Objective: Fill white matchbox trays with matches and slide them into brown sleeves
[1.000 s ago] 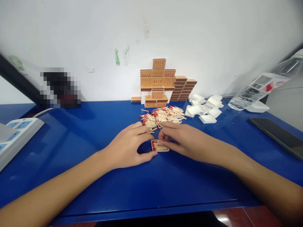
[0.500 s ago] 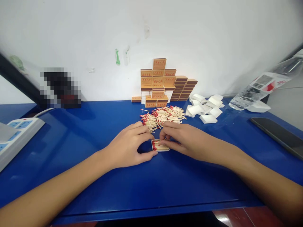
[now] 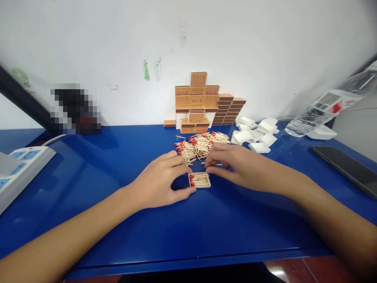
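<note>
A small white matchbox tray (image 3: pixel 210 183) lies on the blue table, partly filled with red-headed matches (image 3: pixel 199 180), their heads to the left. My left hand (image 3: pixel 161 179) steadies the tray's left end, index finger at the far corner and thumb at the near one. Just off the tray's right end, my right hand (image 3: pixel 231 162) has thumb and index finger drawn together; whatever may be between the tips is too small to make out. Behind both hands spreads a heap of loose matches (image 3: pixel 203 143), partly covered by the right hand.
Stacked matchboxes (image 3: pixel 196 100) stand against the wall. Empty white trays (image 3: pixel 253 133) are piled to their right, near a water bottle (image 3: pixel 321 108) and a dark phone (image 3: pixel 346 165). A power strip (image 3: pixel 25 169) lies at the left.
My right hand has lifted off the matches in the tray and shifted slightly right and away from me. My left hand stays at the tray.
</note>
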A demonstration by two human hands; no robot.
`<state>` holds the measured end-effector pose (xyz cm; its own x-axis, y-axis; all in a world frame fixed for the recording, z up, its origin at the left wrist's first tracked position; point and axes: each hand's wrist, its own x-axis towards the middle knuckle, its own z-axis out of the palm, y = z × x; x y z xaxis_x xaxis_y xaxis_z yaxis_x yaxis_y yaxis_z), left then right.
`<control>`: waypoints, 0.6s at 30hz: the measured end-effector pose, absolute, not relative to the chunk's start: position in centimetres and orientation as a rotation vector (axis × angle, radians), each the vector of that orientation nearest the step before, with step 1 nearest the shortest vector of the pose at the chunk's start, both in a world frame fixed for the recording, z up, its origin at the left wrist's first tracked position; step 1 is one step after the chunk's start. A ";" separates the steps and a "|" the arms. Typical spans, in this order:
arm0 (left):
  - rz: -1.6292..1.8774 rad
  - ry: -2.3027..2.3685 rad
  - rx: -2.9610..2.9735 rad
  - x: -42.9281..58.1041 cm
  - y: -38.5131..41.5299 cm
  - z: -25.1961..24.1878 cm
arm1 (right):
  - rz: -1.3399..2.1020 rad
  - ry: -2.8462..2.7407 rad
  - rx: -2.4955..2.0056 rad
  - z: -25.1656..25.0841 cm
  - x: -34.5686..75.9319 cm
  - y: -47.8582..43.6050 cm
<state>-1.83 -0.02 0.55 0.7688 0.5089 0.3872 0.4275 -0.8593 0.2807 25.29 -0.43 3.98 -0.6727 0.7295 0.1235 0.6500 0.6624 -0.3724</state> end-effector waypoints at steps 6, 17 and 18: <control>0.682 0.749 2.784 -1.8 0.0 0.5 | 0.507 -2.629 -1.122 3.5 25.8 -0.1; 0.688 0.748 2.797 -1.8 0.0 0.5 | 0.559 -2.650 -1.126 3.6 25.7 -0.2; 0.691 0.747 2.797 -1.8 0.1 0.5 | 0.556 -2.649 -1.136 3.8 25.9 -0.2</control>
<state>-1.78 0.05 0.51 0.7679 0.5069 0.3917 0.4303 -0.8611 0.2707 25.86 -0.21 3.79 -0.6824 0.7299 0.0395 0.6524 0.6325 -0.4176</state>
